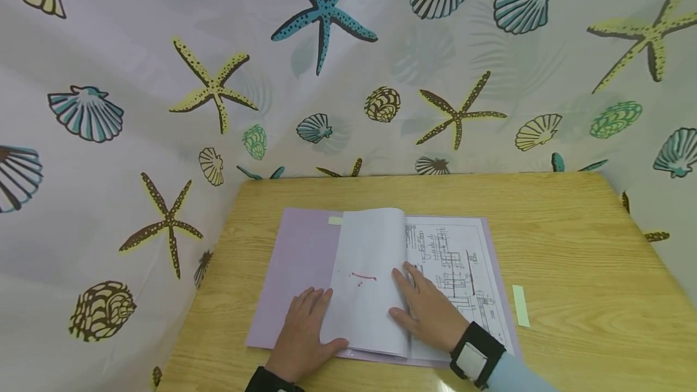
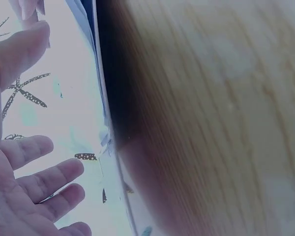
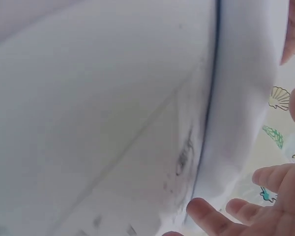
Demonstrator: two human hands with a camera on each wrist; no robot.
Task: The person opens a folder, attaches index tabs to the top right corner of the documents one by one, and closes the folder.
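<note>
A purple folder (image 1: 307,259) lies spread on the table with sheets of paper inside. Its turned white sheet (image 1: 370,319) bulges up along the fold and bears a small red mark. To the right is a page with a printed technical drawing (image 1: 449,259). My left hand (image 1: 302,334) rests with extended fingers on the folder's left cover and the white sheet's left edge. Near the fold, my right hand (image 1: 432,313) lies over the drawing page, its fingertips at the white sheet's right side. In the right wrist view its fingers (image 3: 211,216) are spread beside the paper.
The wooden table (image 1: 588,247) extends around the folder. A pale green strip (image 1: 521,306) lies right of the folder, and another pale tab (image 1: 335,221) sits at the left cover's top. A shell-and-starfish patterned cloth (image 1: 348,132) hangs behind and on both sides.
</note>
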